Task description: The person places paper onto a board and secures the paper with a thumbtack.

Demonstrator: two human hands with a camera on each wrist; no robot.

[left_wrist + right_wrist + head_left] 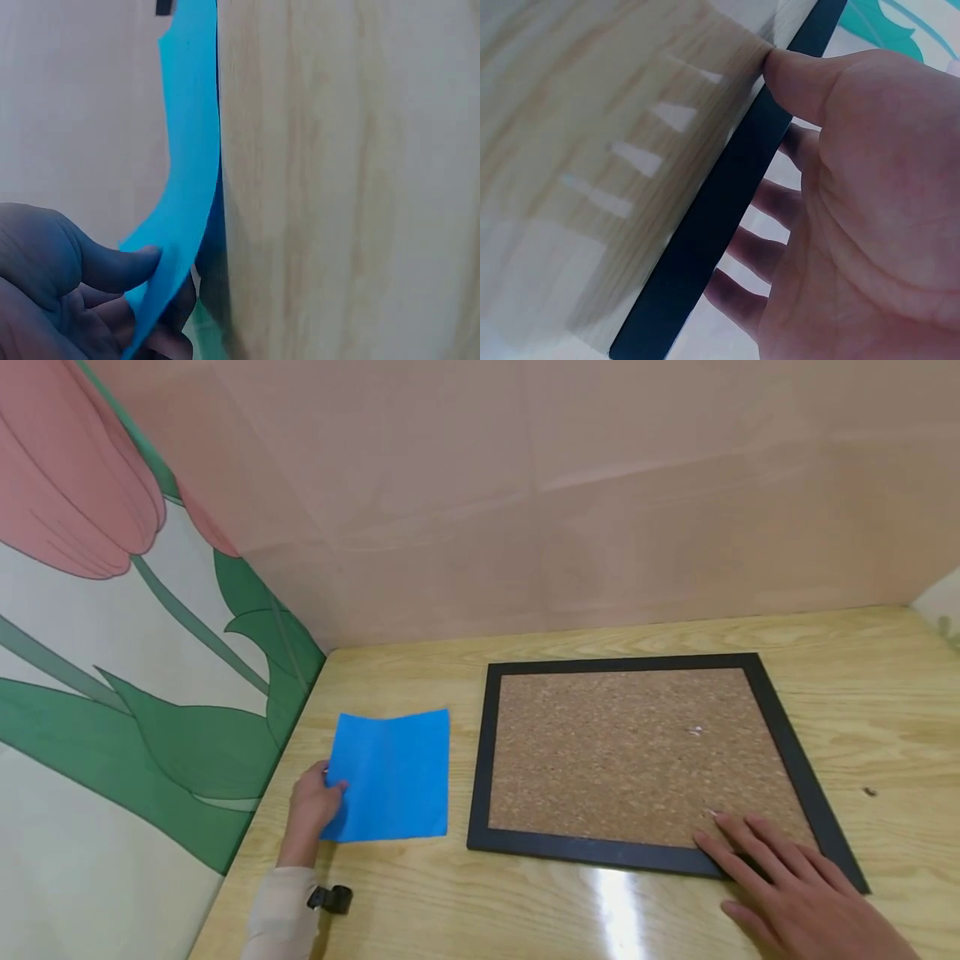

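Observation:
A square blue sheet of paper (393, 777) lies on the left part of the table. My left hand (309, 802) pinches its left edge, thumb on top and fingers underneath. In the left wrist view that edge of the paper (187, 150) curves up off the table. Right of the paper is a corkboard (615, 752) with a black frame. My right hand (798, 889) lies over the board's near right corner with its fingers spread and fairly straight. Seen from the right wrist, the thumb is by the outer side of the frame (720, 195) and the fingers reach over it.
Small whitish bits (696, 730) show on the cork. A little dark scrap (869, 792) lies on the wood-grain table (525, 910) to the right of the board. Behind rises a pinkish covered wall (562, 527); a flower-patterned panel (150, 693) stands along the left edge.

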